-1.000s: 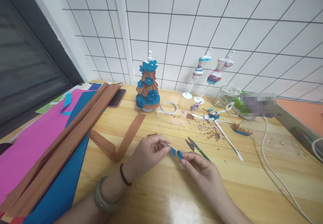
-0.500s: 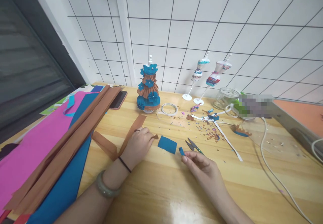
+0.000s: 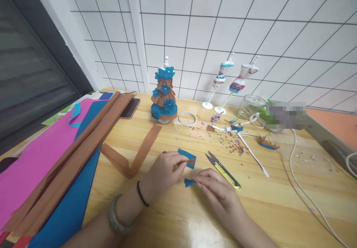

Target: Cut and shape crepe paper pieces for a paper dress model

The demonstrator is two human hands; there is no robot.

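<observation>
Between thumb and fingers, my left hand (image 3: 166,169) pinches a small brown crepe paper piece (image 3: 191,161), its flared end pointing right. My right hand (image 3: 220,190) pinches a small blue crepe paper piece (image 3: 189,183) with a fanned, notched-looking end. The two pieces are apart. A blue paper rectangle (image 3: 184,153) lies on the table just behind my left fingertips, partly covered by them. Beyond my right hand rest thread snips (image 3: 224,171) with yellow and green handles, blades apart.
Left lie brown paper rolls (image 3: 83,147), pink paper (image 3: 41,143) and a brown strip (image 3: 145,147). At the back stand a paper-dressed mannequin (image 3: 164,95), a tape roll (image 3: 187,119), two small mannequins and a glass jar (image 3: 251,106). Paper scraps (image 3: 234,143) and a cable (image 3: 292,173) are right.
My left hand has moved right with the brown piece, over the blue rectangle. My right hand has shifted slightly left and nearer, turning the blue piece leftward; more of the snips shows.
</observation>
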